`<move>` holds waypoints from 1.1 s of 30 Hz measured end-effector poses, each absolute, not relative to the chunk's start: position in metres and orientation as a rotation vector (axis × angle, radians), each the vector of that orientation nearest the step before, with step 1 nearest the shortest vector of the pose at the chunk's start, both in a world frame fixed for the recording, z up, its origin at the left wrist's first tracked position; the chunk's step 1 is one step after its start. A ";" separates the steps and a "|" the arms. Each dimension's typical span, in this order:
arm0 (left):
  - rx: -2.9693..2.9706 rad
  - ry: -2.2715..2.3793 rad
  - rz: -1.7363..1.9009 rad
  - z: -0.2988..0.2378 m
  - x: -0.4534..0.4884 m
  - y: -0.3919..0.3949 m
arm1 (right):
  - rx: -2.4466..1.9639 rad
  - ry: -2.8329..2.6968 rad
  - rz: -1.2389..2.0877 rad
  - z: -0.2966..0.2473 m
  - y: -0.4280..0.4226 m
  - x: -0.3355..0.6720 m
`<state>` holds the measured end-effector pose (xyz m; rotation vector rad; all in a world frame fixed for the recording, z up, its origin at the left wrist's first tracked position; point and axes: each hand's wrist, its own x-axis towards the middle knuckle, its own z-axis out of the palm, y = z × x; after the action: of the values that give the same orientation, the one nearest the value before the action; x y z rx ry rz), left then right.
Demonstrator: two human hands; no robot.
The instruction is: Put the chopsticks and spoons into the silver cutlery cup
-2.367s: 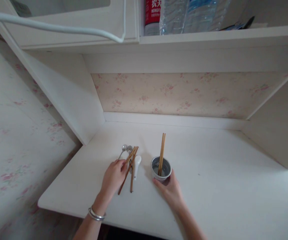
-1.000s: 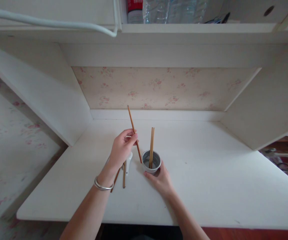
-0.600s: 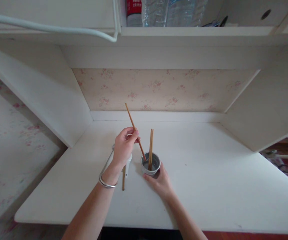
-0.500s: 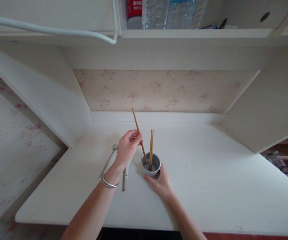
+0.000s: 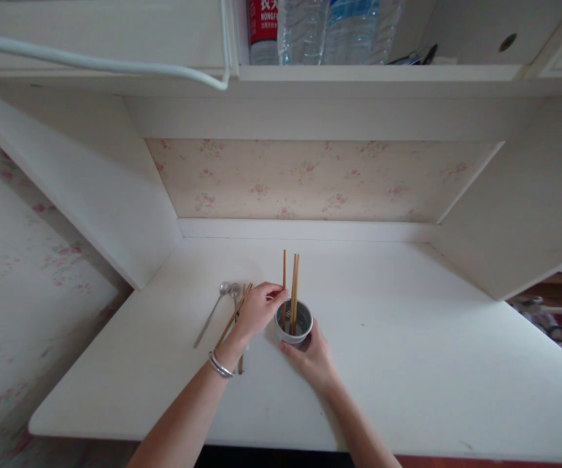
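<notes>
A small grey metal cup [image 5: 296,336] stands on the white desk [image 5: 408,364]. My right hand [image 5: 314,357] is wrapped round its near side. Three brown chopsticks stand upright in the cup: a pair [image 5: 295,283] and a single chopstick [image 5: 283,273] to their left. My left hand [image 5: 257,309] is at the cup's left rim, fingertips pinched on that single chopstick. Left of it, loose chopsticks [image 5: 232,317] and two metal spoons [image 5: 211,313] lie on the desk, partly under my left wrist.
An upper shelf holds plastic water bottles [image 5: 330,29] and a red-labelled bottle [image 5: 261,26]. A white cable [image 5: 90,62] runs across the top left. White side panels [image 5: 90,182] close in the desk on both sides; floral wallpaper [image 5: 310,179] backs it.
My left hand lifted one chopstick from the pile, carried it right and lowered it upright into the cup. My right hand stayed on the cup.
</notes>
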<state>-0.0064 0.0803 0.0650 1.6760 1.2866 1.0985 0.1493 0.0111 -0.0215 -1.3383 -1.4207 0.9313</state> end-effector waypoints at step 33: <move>1.700 1.265 1.021 0.050 -0.007 0.067 | -1.334 -1.448 0.920 -0.024 0.012 0.150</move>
<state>-0.0069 0.0667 0.0499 1.7003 1.2651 1.0215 0.1496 0.0120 -0.0241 -1.3339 -1.4483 0.9198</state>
